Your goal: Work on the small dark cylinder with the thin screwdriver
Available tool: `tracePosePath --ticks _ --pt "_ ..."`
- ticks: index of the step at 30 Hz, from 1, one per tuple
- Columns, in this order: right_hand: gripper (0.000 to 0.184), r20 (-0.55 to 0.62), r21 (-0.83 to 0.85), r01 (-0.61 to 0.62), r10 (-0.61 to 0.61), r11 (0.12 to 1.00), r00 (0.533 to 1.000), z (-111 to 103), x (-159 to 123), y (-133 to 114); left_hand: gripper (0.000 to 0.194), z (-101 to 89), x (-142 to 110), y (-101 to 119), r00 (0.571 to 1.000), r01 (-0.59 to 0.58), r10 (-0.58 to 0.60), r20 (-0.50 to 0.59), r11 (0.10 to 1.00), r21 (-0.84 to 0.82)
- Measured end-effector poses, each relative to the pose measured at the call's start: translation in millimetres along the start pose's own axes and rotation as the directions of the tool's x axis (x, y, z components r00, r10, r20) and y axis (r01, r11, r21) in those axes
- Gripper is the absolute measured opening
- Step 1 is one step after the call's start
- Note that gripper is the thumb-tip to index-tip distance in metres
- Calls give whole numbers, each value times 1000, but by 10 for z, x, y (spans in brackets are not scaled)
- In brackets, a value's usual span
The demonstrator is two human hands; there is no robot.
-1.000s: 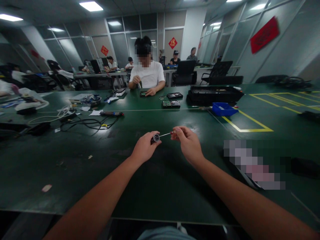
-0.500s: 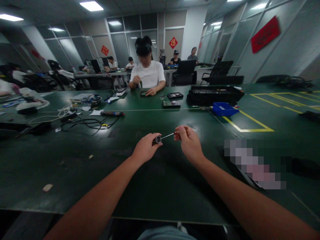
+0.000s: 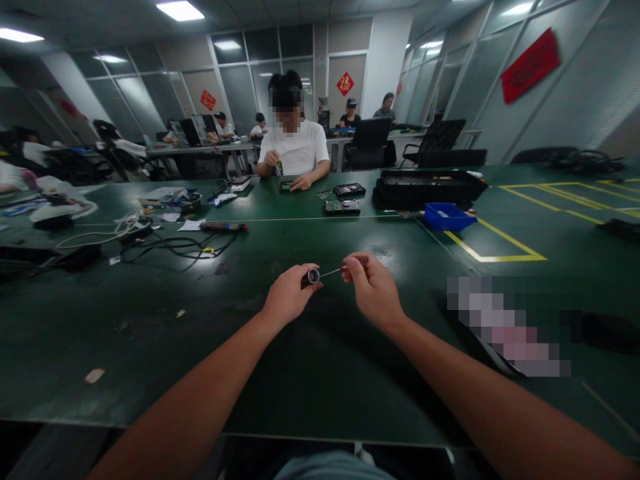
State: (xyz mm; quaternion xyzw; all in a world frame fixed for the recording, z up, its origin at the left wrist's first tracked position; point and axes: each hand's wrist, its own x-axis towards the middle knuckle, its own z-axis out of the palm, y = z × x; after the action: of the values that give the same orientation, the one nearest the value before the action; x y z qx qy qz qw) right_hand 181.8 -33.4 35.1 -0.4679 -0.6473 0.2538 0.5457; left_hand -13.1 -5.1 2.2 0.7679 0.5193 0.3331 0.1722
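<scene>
My left hand is closed around a short dark cylinder with a round, silver-rimmed end. That end faces me, and most of the body is hidden by my fingers. In a pinch, my right hand holds a thin screwdriver with a reddish handle partly covered by the fingers. Its metal shaft points left at the cylinder's side. Whether the tip touches or enters the cylinder I cannot tell. Both hands are above the green table.
Across the table a co-worker handles a circuit board. Hard drives, a black case and a blue tray lie ahead. Cables and an electric screwdriver are at left; a blurred-out object is at right.
Less of the screwdriver's shaft shows between my hands, as my right hand has come closer to the cylinder. The cylinder's end has shifted slightly left and up.
</scene>
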Motion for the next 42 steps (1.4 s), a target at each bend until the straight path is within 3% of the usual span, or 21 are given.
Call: tracePosePath --ticks 10,20,26,42 --pt "26 40 -31 -11 12 999 999 54 -25 66 39 -18 -7 39 1000 -16 16 22 999 35" --pt "28 -134 -115 54 -70 992 989 -59 7 14 39 -32 -27 65 995 -16 7 95 996 91" --pt "24 17 -163 139 -138 977 990 -51 -13 22 41 -14 -32 61 991 -20 8 135 996 87" --pt "28 -13 -368 117 -131 923 991 -87 30 4 42 -3 -25 40 983 -24 -3 181 989 143"
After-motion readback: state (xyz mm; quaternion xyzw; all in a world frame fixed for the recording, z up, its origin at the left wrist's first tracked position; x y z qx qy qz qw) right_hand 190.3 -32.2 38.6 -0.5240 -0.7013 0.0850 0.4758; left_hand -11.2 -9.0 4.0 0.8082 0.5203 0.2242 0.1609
